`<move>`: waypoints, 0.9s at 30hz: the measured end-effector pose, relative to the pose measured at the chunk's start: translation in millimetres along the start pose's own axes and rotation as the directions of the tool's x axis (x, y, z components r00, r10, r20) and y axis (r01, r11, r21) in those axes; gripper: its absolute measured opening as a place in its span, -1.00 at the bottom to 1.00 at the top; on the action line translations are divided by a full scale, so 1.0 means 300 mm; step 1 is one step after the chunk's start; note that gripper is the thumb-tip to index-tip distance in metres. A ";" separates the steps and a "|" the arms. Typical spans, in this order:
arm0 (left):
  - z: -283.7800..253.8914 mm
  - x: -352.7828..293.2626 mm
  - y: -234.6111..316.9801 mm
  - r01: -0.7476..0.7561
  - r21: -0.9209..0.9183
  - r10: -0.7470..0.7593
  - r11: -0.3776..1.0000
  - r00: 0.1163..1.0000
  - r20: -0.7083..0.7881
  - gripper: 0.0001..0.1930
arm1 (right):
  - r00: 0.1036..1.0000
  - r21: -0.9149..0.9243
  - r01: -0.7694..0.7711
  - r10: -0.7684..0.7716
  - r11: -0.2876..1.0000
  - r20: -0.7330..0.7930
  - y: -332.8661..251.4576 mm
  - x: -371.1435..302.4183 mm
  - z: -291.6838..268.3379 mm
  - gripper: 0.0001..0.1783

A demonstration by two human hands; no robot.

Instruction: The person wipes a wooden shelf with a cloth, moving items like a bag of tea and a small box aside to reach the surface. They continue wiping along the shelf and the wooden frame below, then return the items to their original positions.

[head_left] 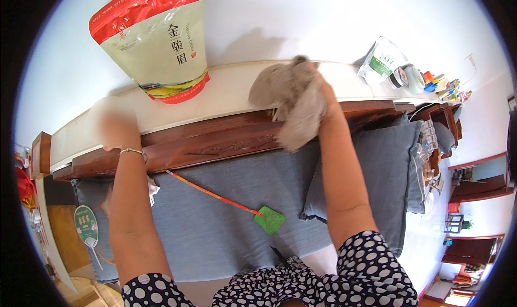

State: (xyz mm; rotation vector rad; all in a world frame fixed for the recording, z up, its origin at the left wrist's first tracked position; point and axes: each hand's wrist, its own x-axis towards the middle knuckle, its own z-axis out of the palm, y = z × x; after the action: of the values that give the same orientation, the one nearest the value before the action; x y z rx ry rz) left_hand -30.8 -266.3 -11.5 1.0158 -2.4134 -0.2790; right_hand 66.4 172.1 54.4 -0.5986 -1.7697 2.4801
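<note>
Lying at the far left of the blue-grey seat [199,237]: hand fan [86,224], one, round, green, with a pale handle.

Left hand [117,130], bracelet at the wrist: at the left end of the cream ledge [231,89]. Blurred, with a pale round patch about it; whether it grips anything or merely rests there cannot be told.

Pouch [161,48], tall, red and cream: upright on the ledge between the hands, apart from both. Judged the likeliest casualty: a wide pass of loose fabric from the right, or a nudge from the left, could tip it over the rail.

Fly swatter [269,221], green head, red-and-yellow handle: flat on the seat, below the carved wooden rail [215,145].

Cloth [283,89], grey-brown, crumpled, somewhat blurred: to the left of and below the right hand [323,89], touching it, partly over the ledge, one end drooping before the rail. That loose end might catch on the rail's edge and pull free if the hold were slack.

Right hand: fingers closed on the bunched cloth.

Cushion [385,188], dark grey: beside the right forearm.

White pouch [383,59], green label: tilted, on the ledge, right of the right hand and apart. A careless reach that way could knock it against the round containers [413,79] just beside it.
</note>
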 end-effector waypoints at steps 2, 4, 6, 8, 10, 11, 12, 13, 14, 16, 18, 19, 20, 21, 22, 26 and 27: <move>-0.002 0.006 -0.014 0.012 0.022 -0.012 1.000 1.000 -0.010 -0.67 | 0.998 0.162 0.066 -0.068 0.985 0.008 -0.033 0.041 -0.051 -0.22; -0.004 -0.002 -0.002 0.012 0.038 -0.012 0.999 1.000 -0.004 -0.67 | 0.999 0.146 -0.031 0.037 0.989 -0.037 -0.091 0.080 -0.125 -0.30; 0.003 0.000 -0.004 0.002 0.025 -0.002 1.000 1.000 -0.006 -0.68 | 0.998 0.068 -0.035 0.038 0.997 -0.043 -0.119 0.116 -0.185 -0.31; 0.003 0.002 -0.010 0.002 0.019 -0.002 1.000 1.000 -0.006 -0.68 | 0.996 -0.007 -0.016 0.015 1.000 -0.084 -0.141 0.128 -0.202 -0.30; -0.007 -0.007 0.002 0.006 0.013 -0.006 1.000 1.000 0.003 -0.69 | 0.993 -0.181 0.049 -0.067 0.982 -0.098 -0.144 0.156 -0.239 -0.29; -0.002 -0.009 0.004 -0.006 0.008 0.006 1.000 1.000 0.003 -0.69 | 0.989 -0.267 0.080 -0.110 0.960 -0.100 -0.147 0.165 -0.259 -0.28; 0.008 -0.007 -0.007 -0.017 0.010 0.017 1.000 1.000 0.001 -0.69 | 0.980 -0.546 0.093 -0.174 0.832 -0.099 -0.158 0.159 -0.258 -0.27; 0.007 -0.003 -0.014 -0.026 0.011 0.026 1.000 1.000 -0.004 -0.69 | 0.969 -0.774 0.095 -0.238 0.626 -0.073 -0.188 0.141 -0.242 -0.26; 0.003 0.001 -0.019 -0.013 0.012 0.013 1.000 1.000 -0.001 -0.69 | 0.956 -0.929 0.083 -0.292 0.360 -0.028 -0.201 0.130 -0.230 -0.25; -0.009 -0.002 -0.006 0.011 0.004 -0.011 1.000 1.000 0.010 -0.69 | 0.789 -0.960 0.250 -0.600 0.123 0.129 -0.176 0.106 -0.216 -0.27; 0.000 -0.004 -0.002 0.015 -0.002 -0.015 1.000 1.000 -0.002 -0.69 | 0.600 -0.938 0.340 -0.754 -0.062 0.267 -0.179 0.089 -0.208 -0.26; -0.002 -0.003 -0.005 0.016 -0.002 -0.016 1.000 1.000 -0.011 -0.70 | 0.736 -0.951 0.308 -0.632 -0.008 0.243 -0.201 0.072 -0.181 -0.24; -0.008 -0.001 -0.009 0.016 0.011 -0.016 1.000 1.000 -0.006 -0.70 | 0.847 -0.963 0.266 -0.486 0.039 0.214 -0.223 0.053 -0.146 -0.22; -0.016 -0.004 -0.003 0.013 0.019 -0.013 1.000 1.000 0.004 -0.70 | 0.929 -0.975 0.211 -0.326 0.074 0.176 -0.235 0.039 -0.124 -0.20; -0.019 -0.006 0.001 0.011 0.027 -0.011 1.000 1.000 0.013 -0.70 | 0.893 -0.957 0.242 -0.349 -0.160 0.284 -0.214 0.050 -0.121 -0.12; 0.010 0.001 -0.007 -0.011 0.050 0.015 0.999 0.998 -0.063 -0.68 | 0.867 -0.935 0.168 -0.404 -0.312 0.290 -0.172 0.060 -0.139 -0.29; 0.026 -0.010 -0.002 -0.023 0.061 0.027 0.998 0.998 -0.061 -0.67 | 0.895 -0.950 0.166 -0.364 -0.263 0.257 -0.189 0.065 -0.161 -0.33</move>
State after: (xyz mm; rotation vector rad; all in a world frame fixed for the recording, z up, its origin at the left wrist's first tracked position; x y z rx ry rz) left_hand -32.7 -264.6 -19.4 1.0051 -2.3899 -0.1644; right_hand 53.4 240.4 87.6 -0.1704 -2.9835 0.0910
